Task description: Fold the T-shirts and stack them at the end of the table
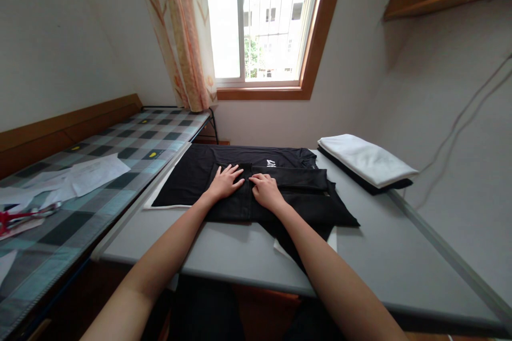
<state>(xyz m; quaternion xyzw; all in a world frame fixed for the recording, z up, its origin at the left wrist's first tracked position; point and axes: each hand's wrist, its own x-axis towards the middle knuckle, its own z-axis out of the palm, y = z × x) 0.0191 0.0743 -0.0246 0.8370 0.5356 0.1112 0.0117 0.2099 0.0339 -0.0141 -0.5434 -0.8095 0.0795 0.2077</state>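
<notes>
A black garment (296,205), partly folded, lies on the grey table (384,256). Beneath it spreads a black shirt (180,176) with white lettering, and white cloth shows at its left edge. My left hand (226,182) rests on the folded part of the black garment with its fingers spread. Just to the right, my right hand (266,189) has its fingers bent and pressed together at a fold edge of the same garment. Whether cloth is pinched between those fingertips is too small to tell. A black piece and some white cloth hang toward the table's front edge.
Folded white cloth (364,160) sits on folded black cloth (384,188) at the table's back right. Left of the table stands a bed with a checked cover (132,170), bearing papers (88,176) and a red object (8,219). A curtained window (272,26) is behind.
</notes>
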